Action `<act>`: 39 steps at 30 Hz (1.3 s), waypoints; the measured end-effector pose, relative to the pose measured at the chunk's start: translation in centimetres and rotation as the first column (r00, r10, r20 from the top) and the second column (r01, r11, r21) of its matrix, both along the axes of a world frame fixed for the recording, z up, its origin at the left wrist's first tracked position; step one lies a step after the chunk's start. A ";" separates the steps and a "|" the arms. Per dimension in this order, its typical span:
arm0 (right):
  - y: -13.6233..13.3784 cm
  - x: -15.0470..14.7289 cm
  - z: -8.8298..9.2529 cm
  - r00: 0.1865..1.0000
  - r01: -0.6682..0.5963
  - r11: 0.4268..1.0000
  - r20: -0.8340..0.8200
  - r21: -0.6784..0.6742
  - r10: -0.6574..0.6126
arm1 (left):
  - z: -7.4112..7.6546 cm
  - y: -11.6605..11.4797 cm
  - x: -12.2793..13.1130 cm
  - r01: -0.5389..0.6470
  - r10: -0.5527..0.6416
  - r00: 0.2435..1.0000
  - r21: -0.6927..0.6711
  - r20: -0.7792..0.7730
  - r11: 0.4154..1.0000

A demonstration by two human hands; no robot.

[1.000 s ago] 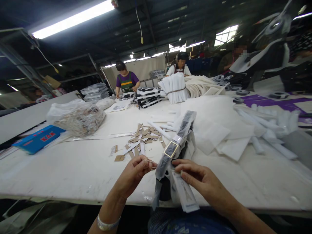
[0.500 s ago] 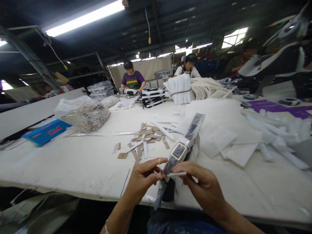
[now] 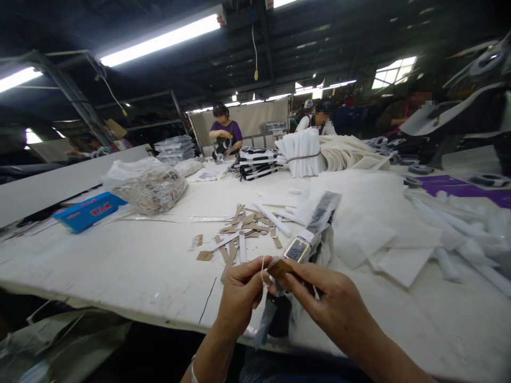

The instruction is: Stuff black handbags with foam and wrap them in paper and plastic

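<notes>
The left hand point(image 3: 241, 298) has its grip pinching a thin white cord point(image 3: 262, 270); just beside it, the right hand's point(image 3: 335, 298) grip pinches a small brown tag point(image 3: 279, 267). A wrapped dark strap point(image 3: 324, 209) with a gold-rimmed buckle point(image 3: 297, 249) extends beyond both grips. On the surface point(image 3: 155, 260), cardboard strips point(image 3: 244, 234) lie beyond the left grip, white sheets point(image 3: 363, 213) beyond the right.

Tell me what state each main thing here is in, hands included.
Left hand: pinched on a cord.
Right hand: pinched on a tag.
Cord: looped.
Tag: held up, brown side showing.
Strap: wrapped.
Strips: loose, heaped.
Bag: filled, see-through.
White bundle: tied round.
Blue box: open or shut, cannot tell.
Ceiling lamps: lit.
</notes>
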State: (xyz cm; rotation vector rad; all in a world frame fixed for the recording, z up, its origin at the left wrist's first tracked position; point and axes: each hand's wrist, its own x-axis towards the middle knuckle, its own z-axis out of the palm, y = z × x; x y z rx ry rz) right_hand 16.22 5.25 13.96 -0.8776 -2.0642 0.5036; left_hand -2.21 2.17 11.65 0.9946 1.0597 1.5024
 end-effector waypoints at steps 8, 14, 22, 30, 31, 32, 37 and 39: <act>0.2 0.0 0.8 0.984 -0.075 0.964 0.178 0.254 0.030 | 2.3 -1.4 0.3 -0.162 0.204 0.868 0.128 -0.453 0.978; 0.6 0.8 0.5 0.982 -0.189 0.955 0.025 0.230 0.188 | 2.2 -4.1 0.8 -0.364 0.472 0.610 0.303 -0.637 0.881; 2.2 1.8 -0.9 0.992 -0.059 0.981 0.122 0.187 0.036 | -0.6 -6.6 1.5 -0.527 0.515 0.663 0.149 -0.544 0.837; 2.8 -0.7 -1.3 0.997 0.049 0.993 -0.072 0.109 -0.041 | -2.1 -8.1 0.5 -0.478 0.514 0.637 0.229 -0.574 0.848; 2.7 -0.9 -1.5 0.994 0.065 0.992 -0.089 0.104 -0.056 | -2.5 -8.1 0.4 -0.470 0.462 0.725 0.124 -0.511 0.874; 2.7 -1.1 -1.6 0.992 0.087 0.991 -0.102 0.098 -0.077 | -2.9 -8.1 0.4 -0.451 0.416 0.801 0.021 -0.431 0.892; 3.0 -1.1 -1.8 0.978 0.201 0.978 -0.073 0.051 -0.197 | -3.2 -9.0 -0.4 -0.497 0.454 0.764 0.031 -0.458 0.867; 3.1 -1.0 -1.8 0.976 0.214 0.977 -0.045 0.017 -0.213 | -3.1 -9.6 -1.2 -0.535 0.503 0.686 0.103 -0.526 0.839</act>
